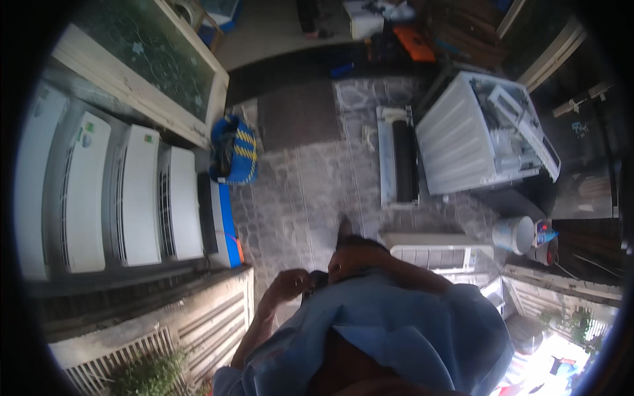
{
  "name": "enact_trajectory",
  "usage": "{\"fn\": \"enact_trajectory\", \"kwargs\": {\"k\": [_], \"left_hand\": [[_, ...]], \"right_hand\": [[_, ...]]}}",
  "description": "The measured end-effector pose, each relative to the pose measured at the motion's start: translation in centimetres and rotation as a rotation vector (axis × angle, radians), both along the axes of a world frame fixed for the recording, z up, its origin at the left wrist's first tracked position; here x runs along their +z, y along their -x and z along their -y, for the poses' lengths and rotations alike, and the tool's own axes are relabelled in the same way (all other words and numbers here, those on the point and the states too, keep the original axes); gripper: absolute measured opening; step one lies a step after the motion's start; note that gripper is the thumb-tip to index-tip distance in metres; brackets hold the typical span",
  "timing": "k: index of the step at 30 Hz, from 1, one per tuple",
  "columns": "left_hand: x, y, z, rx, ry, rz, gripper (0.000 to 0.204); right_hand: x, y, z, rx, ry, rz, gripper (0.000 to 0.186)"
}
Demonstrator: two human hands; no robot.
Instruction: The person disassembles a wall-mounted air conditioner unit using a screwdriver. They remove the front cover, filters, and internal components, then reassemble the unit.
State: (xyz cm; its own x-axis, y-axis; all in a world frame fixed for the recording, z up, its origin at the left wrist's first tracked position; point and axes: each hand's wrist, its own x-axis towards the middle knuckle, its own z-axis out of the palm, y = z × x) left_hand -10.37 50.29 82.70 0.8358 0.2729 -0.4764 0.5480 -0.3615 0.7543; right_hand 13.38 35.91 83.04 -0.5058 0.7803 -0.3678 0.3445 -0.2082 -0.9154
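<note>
My left hand point(289, 285) is low in front of my body, its fingers bent in against a small dark object point(318, 280). Close beside it, at my waist, my right hand point(343, 261) has its fingers curled; what they hold, if anything, is hidden. The dark object sits between both hands, and its kind cannot be made out. My light blue shirt point(389, 310) covers much of the lower middle. Beyond the hands, one of my feet point(345, 228) shows on the stone-patterned floor point(304, 178).
Several white air conditioner units point(142, 198) line the left side. Near them is a blue bag point(234, 152) with yellow-and-black straps. An opened long unit point(398, 158) lies right of centre, beside a white appliance point(456, 132) with exposed insides. A white bucket point(514, 235) stands lower right.
</note>
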Motion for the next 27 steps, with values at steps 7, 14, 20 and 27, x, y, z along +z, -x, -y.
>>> {"fn": "enact_trajectory", "kwargs": {"k": [7,14,20,27], "left_hand": [[0.9,-5.7,-13.0,0.088,0.02,-0.124,0.022],[1.3,-15.4,-29.2,-0.008,0.126,-0.103,0.023],[3.2,-22.1,-44.8,-0.145,0.199,-0.035,0.024],[7.2,-28.7,-58.9,-0.259,0.313,-0.01,0.026]], "right_hand": [[2.6,-8.6,-15.4,0.15,-0.066,0.0,0.033],[0.3,-15.7,-28.2,0.089,-0.019,0.031,0.035],[3.0,-22.1,-39.7,-0.219,0.087,0.097,0.033],[6.9,-29.6,-50.5,-0.447,0.205,0.076,0.032]]}}
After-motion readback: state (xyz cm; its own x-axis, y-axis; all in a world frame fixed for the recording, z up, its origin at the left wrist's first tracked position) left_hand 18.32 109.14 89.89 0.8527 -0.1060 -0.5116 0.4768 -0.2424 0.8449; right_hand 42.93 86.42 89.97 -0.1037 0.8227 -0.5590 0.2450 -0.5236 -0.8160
